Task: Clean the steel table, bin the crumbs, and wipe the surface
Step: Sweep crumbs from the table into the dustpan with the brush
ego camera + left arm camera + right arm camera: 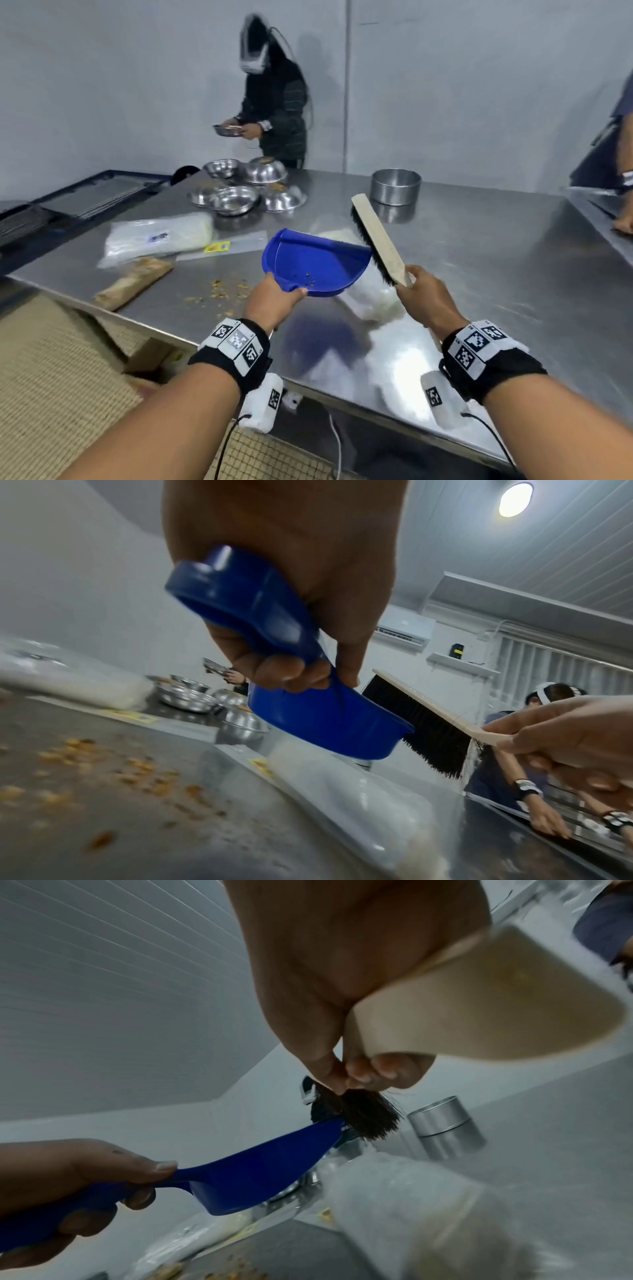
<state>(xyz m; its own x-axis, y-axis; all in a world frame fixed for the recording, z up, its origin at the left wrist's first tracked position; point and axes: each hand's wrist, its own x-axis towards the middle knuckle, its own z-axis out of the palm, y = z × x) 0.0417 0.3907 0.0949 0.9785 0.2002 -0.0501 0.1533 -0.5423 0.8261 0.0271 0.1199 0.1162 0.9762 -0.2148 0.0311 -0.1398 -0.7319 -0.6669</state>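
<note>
My left hand (274,298) grips the handle of a blue dustpan (315,260), held above the steel table (496,281) with a few crumbs in its pan. In the left wrist view the dustpan (308,723) hangs under my curled fingers (274,669). My right hand (424,294) holds the wooden handle of a black-bristled brush (373,236), its bristles at the dustpan's right edge. The right wrist view shows the brush (369,1112) touching the dustpan (260,1175). Orange crumbs (226,291) lie scattered on the table left of my left hand.
Several steel bowls (236,198) and a round steel tin (395,186) stand at the back. Clear plastic bags (157,236) and a brown packet (133,281) lie at the left; another bag (370,294) lies under the dustpan. A person (274,102) stands beyond the table, another at the right edge (616,137).
</note>
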